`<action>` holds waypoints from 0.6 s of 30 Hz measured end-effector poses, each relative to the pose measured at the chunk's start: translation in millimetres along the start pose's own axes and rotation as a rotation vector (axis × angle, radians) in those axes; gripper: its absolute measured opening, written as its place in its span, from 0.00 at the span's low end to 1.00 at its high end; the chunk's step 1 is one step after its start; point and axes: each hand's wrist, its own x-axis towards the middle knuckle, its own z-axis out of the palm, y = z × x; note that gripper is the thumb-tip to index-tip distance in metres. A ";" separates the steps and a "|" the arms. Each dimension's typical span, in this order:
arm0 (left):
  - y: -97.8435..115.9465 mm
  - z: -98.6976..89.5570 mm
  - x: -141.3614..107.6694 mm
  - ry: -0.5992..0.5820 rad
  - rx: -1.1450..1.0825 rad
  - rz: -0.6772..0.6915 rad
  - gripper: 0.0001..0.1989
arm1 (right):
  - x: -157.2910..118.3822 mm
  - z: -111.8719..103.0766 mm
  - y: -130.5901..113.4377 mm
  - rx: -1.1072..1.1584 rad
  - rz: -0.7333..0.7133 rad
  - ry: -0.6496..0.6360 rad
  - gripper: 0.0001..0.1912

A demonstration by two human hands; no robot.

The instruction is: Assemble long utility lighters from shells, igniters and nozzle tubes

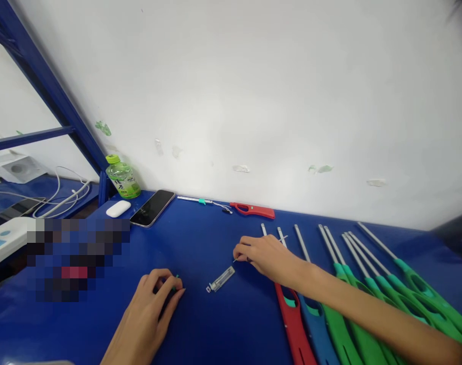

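Observation:
My left hand (149, 304) rests low on the blue table, its fingers pinched around a small green piece (176, 282) that is mostly hidden. To the right, my right hand (267, 257) reaches in palm down. Its thumb and fingertips are closed on a thin, pale sliver (236, 260) too small to name. Between the two hands lies a clear plastic lighter fuel tank (222, 279) with a fitting at its lower left end, touched by neither. Under my right forearm are a red long-necked lighter (295, 327) and a blue one (317, 329).
Several green long-necked lighters (417, 294) lie at the right. Along the wall are a red lighter casing (254, 210), a metal tube with wires (191, 199), a phone (154, 208), a white earphone case (118, 208) and a green bottle (123, 177). A power strip (10, 233) stands far left.

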 end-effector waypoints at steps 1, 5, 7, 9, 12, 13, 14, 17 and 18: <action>-1.9 -0.4 -2.5 0.003 0.007 -0.001 0.09 | 5.4 2.7 -2.4 0.011 -0.014 -0.002 0.14; -5.2 -1.0 -10.3 0.019 0.026 -0.004 0.08 | 31.7 11.1 -16.2 0.063 -0.101 -0.006 0.15; -3.6 -0.2 -12.5 0.031 0.032 -0.006 0.09 | 43.3 11.7 -24.4 0.094 -0.153 -0.014 0.14; -0.4 0.7 -14.1 0.035 0.034 -0.003 0.11 | 49.8 8.8 -31.8 0.117 -0.189 -0.020 0.12; 5.6 0.9 -15.6 0.036 0.033 -0.001 0.14 | 45.4 -0.9 -36.3 0.127 -0.175 -0.013 0.08; 7.9 0.8 -15.7 0.042 0.033 -0.003 0.14 | 40.3 -4.7 -35.3 0.124 -0.156 -0.011 0.08; 10.5 1.0 -15.6 0.048 0.034 -0.005 0.14 | 33.9 -8.1 -33.2 0.121 -0.139 -0.014 0.10; 21.0 3.2 -12.6 0.075 0.039 -0.008 0.14 | 13.7 -13.7 -23.9 0.111 -0.121 -0.052 0.10; 25.1 4.4 -11.0 0.078 0.041 -0.007 0.14 | 8.7 -13.6 -21.3 0.111 -0.125 -0.067 0.08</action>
